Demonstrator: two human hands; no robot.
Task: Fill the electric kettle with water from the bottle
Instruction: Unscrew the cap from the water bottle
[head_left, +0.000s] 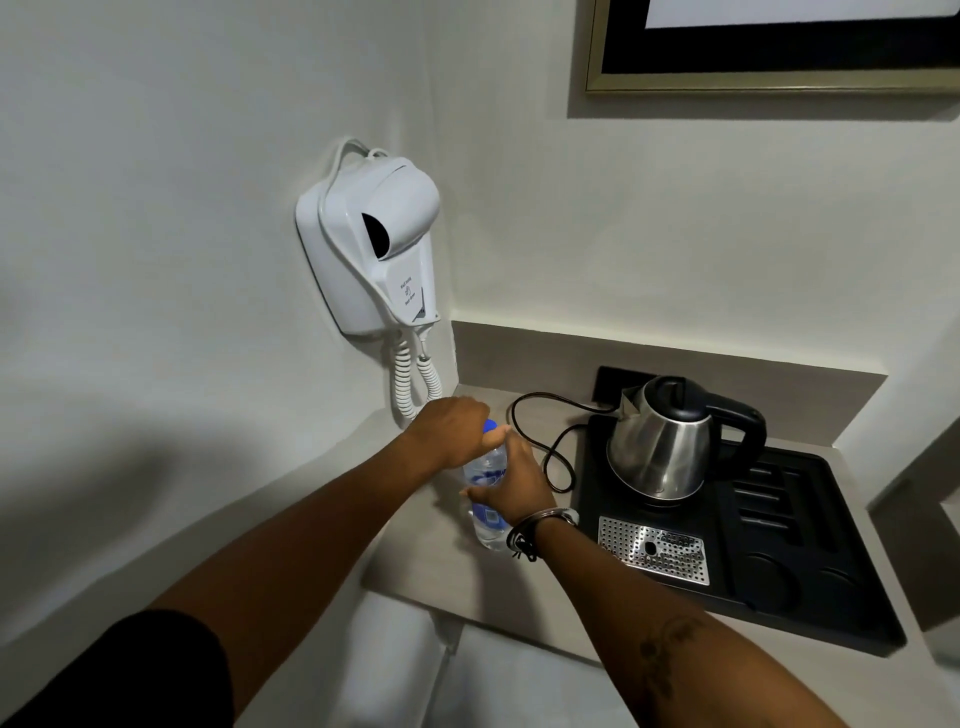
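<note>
I see one clear plastic water bottle with a blue cap (487, 499), and it stands on the pale grey counter (415, 551). My left hand (457, 428) is curled tight over the blue cap at the top. My right hand (514, 480) is wrapped around the middle of the bottle, just under my left hand. There is one shiny steel electric kettle with a black lid and handle (670, 441), a little way off past my right hand. It sits on one flat black plastic tray (810, 571), and its black cord (545, 447) loops on the counter near my right hand. One white hair dryer (374, 239) hangs on the wall above my left hand. The counter's near edge is just below my right wrist. The counter between the bottle and the tray is bare.
</note>
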